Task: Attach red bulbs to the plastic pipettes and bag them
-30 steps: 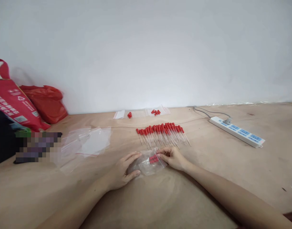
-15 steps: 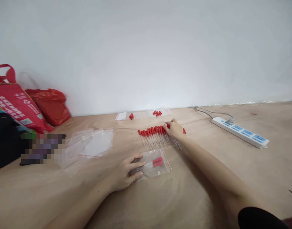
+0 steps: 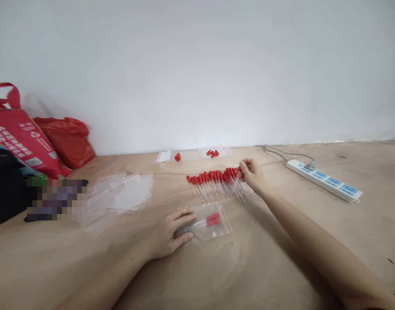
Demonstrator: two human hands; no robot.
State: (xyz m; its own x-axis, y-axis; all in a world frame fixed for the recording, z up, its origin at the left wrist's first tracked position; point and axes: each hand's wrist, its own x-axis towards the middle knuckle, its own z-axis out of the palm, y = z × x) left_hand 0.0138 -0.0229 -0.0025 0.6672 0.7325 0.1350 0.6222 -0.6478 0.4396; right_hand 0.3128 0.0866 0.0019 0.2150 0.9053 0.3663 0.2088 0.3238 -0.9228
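The droppers (image 3: 217,175) have red bulbs and clear stems; the zip bag (image 3: 204,234) is transparent with a red stripe. The power strip (image 3: 323,180) is white with pale blue panels, the tabletop (image 3: 223,275) grained tan, the wall (image 3: 197,77) greyish white, the shopping bag (image 3: 15,133) red with white lettering.

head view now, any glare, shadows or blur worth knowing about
Head view: soft shadow on the table beside the right forearm; head view: glints on the clear bag under the left hand; head view: thin tips of the droppers look soft, a pixelated patch hides detail.
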